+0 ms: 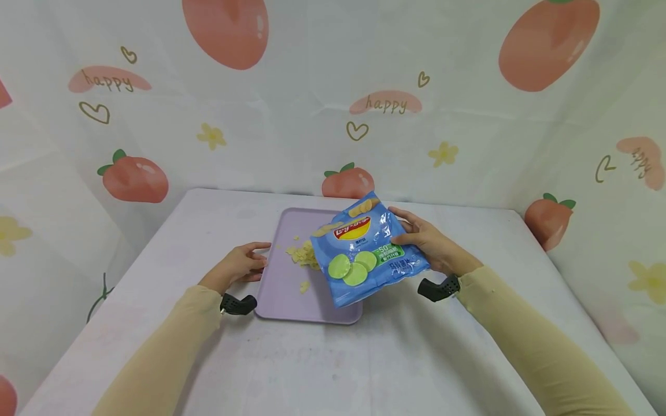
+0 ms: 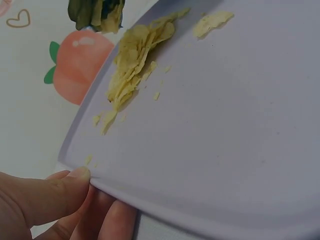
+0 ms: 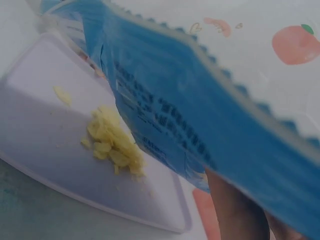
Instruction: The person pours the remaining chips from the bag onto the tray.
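A blue bag of potato chips [image 1: 364, 231] is tilted over the right part of a lilac tray [image 1: 283, 303]. My right hand [image 1: 430, 242] grips the bag by its right side, thumb across the printed front. Under the bag's left edge, a heap of yellow potato chips [image 1: 303, 255] lies on the tray, with small crumbs around it. My left hand [image 1: 240, 267] holds the tray's left rim; the left wrist view shows the thumb on top and the other fingers below. Toward the right wrist camera the bag turns its crimped, zigzag edge [image 3: 240, 92], and the bag hides part of the tray.
The tray stands on a white table [image 1: 333, 370] that meets a fruit-patterned backdrop [image 1: 302, 133] at the back and sides. A black camera mount [image 1: 238, 304] sits on the left wrist, another camera mount [image 1: 439, 288] on the right. A thin dark cord [image 1: 99, 297] hangs at the table's left edge.
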A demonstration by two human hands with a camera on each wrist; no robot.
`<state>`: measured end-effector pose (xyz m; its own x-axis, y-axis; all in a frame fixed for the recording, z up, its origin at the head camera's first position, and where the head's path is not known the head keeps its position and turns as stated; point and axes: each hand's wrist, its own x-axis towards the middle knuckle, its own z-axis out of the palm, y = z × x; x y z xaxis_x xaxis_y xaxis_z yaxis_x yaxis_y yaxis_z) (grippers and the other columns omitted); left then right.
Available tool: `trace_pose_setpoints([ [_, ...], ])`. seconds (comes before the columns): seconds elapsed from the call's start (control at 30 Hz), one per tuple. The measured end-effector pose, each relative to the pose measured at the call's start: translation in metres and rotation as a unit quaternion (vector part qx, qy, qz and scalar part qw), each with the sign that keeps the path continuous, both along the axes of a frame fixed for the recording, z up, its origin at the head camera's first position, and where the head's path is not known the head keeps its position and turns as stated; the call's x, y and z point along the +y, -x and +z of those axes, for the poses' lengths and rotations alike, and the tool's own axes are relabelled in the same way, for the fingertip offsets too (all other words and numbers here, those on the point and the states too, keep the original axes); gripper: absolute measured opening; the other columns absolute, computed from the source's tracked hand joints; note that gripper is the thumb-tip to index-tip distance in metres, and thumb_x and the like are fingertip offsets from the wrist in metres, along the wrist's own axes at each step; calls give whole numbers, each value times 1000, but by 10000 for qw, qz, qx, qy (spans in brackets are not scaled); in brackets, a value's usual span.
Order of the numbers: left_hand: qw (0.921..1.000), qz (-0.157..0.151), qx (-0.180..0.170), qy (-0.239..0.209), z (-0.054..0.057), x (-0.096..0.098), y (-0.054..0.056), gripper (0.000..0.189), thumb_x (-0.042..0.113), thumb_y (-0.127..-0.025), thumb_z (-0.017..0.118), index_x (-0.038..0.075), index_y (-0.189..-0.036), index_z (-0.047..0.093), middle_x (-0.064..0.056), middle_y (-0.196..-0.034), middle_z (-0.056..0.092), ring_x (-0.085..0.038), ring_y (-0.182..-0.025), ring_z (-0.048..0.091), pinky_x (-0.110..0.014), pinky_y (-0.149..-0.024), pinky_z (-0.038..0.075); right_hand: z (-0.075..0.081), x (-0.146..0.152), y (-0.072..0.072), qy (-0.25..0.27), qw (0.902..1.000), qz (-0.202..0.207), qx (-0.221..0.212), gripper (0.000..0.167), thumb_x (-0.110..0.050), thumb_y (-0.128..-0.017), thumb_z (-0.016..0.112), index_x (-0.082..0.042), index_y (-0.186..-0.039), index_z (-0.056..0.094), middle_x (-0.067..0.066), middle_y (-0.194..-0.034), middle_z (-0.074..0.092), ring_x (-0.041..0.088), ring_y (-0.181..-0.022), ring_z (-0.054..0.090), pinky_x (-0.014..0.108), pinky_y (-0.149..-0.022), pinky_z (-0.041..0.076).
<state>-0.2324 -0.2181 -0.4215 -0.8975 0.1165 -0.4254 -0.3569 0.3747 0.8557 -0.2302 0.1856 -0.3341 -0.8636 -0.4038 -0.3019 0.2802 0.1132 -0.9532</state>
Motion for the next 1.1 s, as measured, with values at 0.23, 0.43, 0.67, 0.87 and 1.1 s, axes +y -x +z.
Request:
trace_pose_setpoints([
  [0.23,10000,6,1,-33,-1,-1,0,59,2,-95,59,5,-149,35,-7,-107,55,-6,-76,56,-22,-64,55,-3,-2,-1,-159,9997,-66,-158,69,-7,-95,58,-19,-153,23,17,-145,42,21,-90,69,37,-78,58],
  [0.43,10000,28,-33,-12,-2,-1,0,58,2,-95,58,5,-148,35,-7,-108,55,-6,-78,56,-22,-65,55,-4,-4,-2,-409,9989,149,-158,75,-11,-94,61,-22,-155,19,22,-144,40,22,-92,68,37,-81,58],
  [0.67,9999,55,-89,84,1,0,1,56,3,-96,57,3,-147,36,-7,-110,55,-7,-80,55,-22,-66,56,1,-1,-3,-272,9982,526,-5,82,-8,-93,58,-24,-157,10,21,-155,24,19,-97,65,33,-83,57],
  [0.87,9998,51,-122,157,1,0,1,55,4,-96,57,4,-147,36,-7,-111,55,-9,-83,56,-22,-67,56,2,-3,-3,-302,9966,753,118,84,-5,-92,58,-26,-157,10,16,-158,21,23,-103,63,39,-86,56],
  [1.1,9999,-8,-94,59,0,-2,1,56,5,-97,57,3,-148,35,-9,-115,55,-8,-85,58,-24,-70,57,3,-4,-2,-257,9967,739,231,78,-1,-90,58,-16,-153,16,20,-148,35,22,-98,65,38,-83,57],
])
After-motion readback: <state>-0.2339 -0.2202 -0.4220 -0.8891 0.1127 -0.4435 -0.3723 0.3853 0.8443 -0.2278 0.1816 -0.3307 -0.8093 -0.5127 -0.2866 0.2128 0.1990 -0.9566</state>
